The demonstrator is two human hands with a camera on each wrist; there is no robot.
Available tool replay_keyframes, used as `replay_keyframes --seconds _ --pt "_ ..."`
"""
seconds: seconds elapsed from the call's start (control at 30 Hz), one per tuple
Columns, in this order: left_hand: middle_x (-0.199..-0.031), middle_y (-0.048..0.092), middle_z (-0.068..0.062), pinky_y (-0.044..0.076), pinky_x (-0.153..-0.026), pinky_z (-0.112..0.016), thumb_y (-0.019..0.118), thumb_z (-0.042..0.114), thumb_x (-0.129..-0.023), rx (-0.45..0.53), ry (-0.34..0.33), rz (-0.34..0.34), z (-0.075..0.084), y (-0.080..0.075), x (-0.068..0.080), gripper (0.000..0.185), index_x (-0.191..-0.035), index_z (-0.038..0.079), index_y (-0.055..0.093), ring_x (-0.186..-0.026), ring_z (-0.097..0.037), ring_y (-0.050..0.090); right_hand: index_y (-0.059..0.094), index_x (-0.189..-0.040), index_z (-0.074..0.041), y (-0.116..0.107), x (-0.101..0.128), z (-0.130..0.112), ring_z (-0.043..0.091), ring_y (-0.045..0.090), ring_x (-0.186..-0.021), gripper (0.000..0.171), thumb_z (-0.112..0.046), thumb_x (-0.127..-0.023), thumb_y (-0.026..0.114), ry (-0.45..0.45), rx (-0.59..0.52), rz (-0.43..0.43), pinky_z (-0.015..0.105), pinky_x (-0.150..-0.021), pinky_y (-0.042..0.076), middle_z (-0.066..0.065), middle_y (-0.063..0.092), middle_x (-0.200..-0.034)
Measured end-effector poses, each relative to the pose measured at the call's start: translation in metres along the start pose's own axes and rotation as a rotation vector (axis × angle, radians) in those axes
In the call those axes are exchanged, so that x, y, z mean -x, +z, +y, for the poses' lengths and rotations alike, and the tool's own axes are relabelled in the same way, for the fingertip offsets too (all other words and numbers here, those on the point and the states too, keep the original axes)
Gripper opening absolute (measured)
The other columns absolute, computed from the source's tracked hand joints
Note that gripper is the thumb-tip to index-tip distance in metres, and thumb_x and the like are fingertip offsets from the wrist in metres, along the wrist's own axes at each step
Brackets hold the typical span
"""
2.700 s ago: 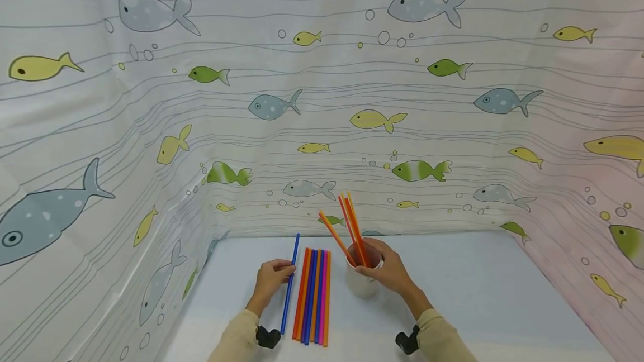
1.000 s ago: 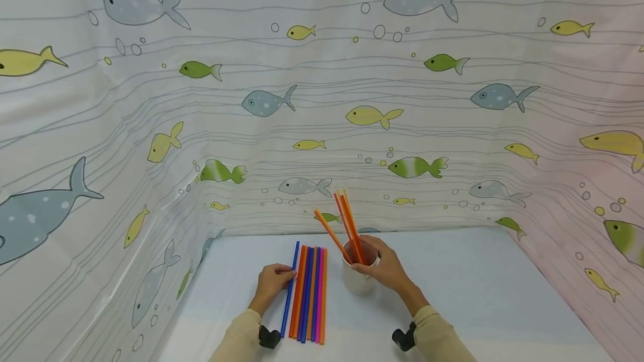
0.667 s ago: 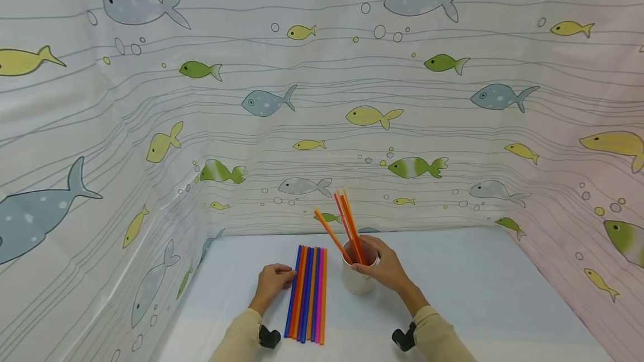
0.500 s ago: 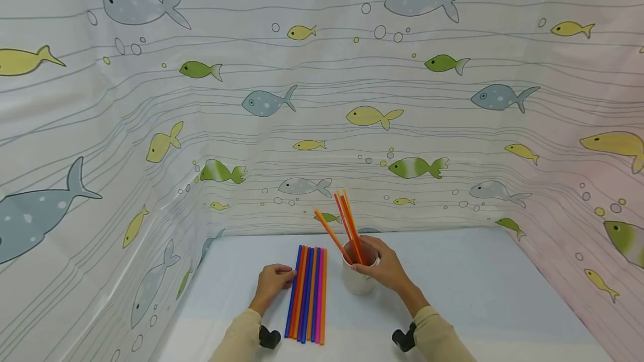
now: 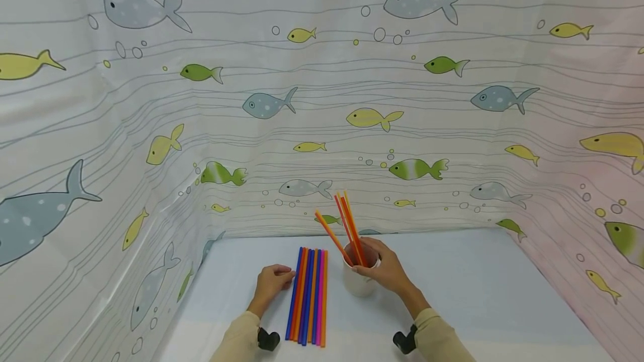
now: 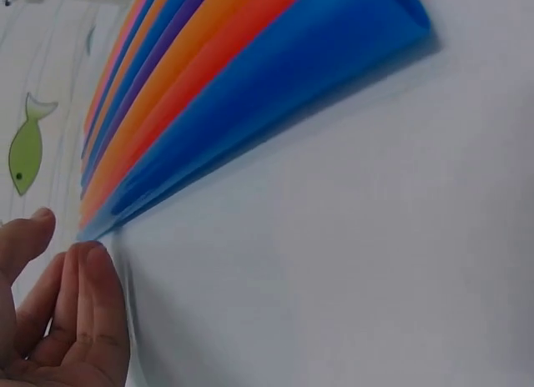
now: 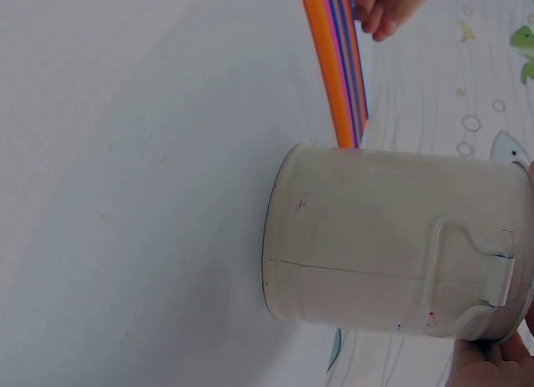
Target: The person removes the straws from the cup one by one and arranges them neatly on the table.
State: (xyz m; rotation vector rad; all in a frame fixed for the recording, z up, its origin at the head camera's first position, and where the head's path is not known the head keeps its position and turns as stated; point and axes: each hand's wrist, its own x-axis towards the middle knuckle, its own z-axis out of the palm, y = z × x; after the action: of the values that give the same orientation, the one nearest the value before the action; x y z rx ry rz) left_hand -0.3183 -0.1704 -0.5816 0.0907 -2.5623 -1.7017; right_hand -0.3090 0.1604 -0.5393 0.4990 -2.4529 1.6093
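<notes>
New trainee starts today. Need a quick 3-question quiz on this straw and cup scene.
1. True or false: the left hand touches the blue straw at the left edge of the flat row.
2. What does the right hand grip?
A. a pink straw
B. the cup's rim
C. the curtain
3. Fill in: the straws in the cup are orange and ____.

Key: 1 true. 2 B. 3 red.

A fish-print curtain (image 5: 322, 99) walls the space on three sides (grey, green and yellow fish among bubbles). Below it lies a pale blue table (image 5: 478, 295).
</notes>
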Motion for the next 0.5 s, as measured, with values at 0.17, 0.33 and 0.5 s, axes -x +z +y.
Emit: replay_keyframes --seconds 0.17,0.33,0.5 --pt "-0.086 0.07 -0.009 0.059 -0.066 -0.031 0.072 0.015 -0.089 -0.028 0.029 0.01 0.006 0.002 -0.004 0.022 -0.101 -0.004 0.07 -0.074 -0.019 0.068 0.056 -0.137 -0.028 0.0 -0.001 0.002 0.02 0.045 -0.13 0.071 -0.034 -0.073 0.087 0.016 -0.002 -0.002 0.053 -0.104 0.04 -0.01 0.052 -0.136" --pt "-0.09 0.07 -0.011 0.059 -0.07 -0.033 0.071 0.015 -0.091 0.003 0.063 -0.01 0.021 0.005 -0.007 0.025 -0.105 -0.005 0.068 -0.08 -0.026 0.07 0.056 -0.137 -0.03 0.0 -0.001 0.004 0.018 0.045 -0.129 0.071 -0.036 -0.073 0.087 0.02 -0.003 -0.006 0.052 -0.104 0.04 -0.012 0.052 -0.136" --pt "-0.092 0.071 -0.012 0.059 -0.073 -0.033 0.073 0.018 -0.089 0.039 0.105 -0.032 0.04 0.011 -0.013 0.031 -0.108 -0.006 0.068 -0.085 -0.029 0.069 0.056 -0.138 -0.029 0.0 -0.001 0.003 0.02 0.045 -0.13 0.072 -0.037 -0.073 0.087 0.016 -0.002 -0.005 0.053 -0.104 0.04 -0.011 0.052 -0.136"
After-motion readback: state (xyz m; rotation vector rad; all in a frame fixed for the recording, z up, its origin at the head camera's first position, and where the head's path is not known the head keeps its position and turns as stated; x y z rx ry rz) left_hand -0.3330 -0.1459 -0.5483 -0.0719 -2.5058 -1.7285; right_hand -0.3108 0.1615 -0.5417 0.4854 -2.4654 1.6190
